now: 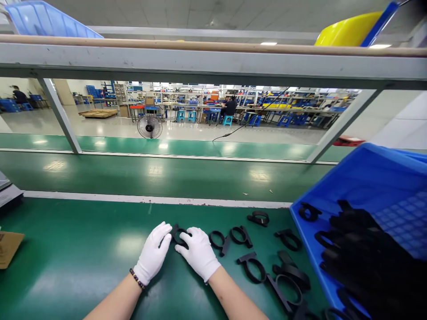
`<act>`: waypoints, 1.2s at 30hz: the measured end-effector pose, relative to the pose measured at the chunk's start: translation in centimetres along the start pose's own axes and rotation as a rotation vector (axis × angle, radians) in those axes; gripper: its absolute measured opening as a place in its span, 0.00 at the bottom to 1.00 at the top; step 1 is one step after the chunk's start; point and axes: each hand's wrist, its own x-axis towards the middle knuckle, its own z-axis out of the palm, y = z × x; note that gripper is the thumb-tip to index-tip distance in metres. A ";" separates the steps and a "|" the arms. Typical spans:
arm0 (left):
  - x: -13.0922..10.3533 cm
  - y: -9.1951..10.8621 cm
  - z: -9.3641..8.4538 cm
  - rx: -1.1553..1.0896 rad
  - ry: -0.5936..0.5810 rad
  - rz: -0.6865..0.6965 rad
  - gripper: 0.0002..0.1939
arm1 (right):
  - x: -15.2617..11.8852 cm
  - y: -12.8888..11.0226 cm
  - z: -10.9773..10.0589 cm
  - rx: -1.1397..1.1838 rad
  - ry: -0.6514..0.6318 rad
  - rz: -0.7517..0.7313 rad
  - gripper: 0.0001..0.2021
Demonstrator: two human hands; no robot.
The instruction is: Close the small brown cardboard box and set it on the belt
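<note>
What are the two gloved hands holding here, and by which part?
Both the left hand and right hand pinch one black ring-shaped part on the green table, fingertips at its opposite sides; the exact grip spots are hidden.

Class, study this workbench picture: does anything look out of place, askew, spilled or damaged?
Nothing looks damaged or spilled. The blue bin at the right sits tilted toward the bench, holding black ring parts. More black rings lie scattered loosely on the green mat; both gloved hands, left hand and right hand, hold one ring.
</note>
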 end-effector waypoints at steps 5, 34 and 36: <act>0.1 0.1 0.0 0.000 -0.041 -0.022 0.14 | -0.1 0.1 -0.1 -0.031 -0.060 -0.013 0.14; 0.6 4.3 -1.5 0.124 -0.161 0.289 0.18 | 0.1 1.3 -1.1 0.577 -0.096 0.204 0.13; 0.7 6.9 -2.3 0.138 -0.298 0.400 0.19 | 0.4 1.0 -0.6 0.661 -0.074 0.265 0.13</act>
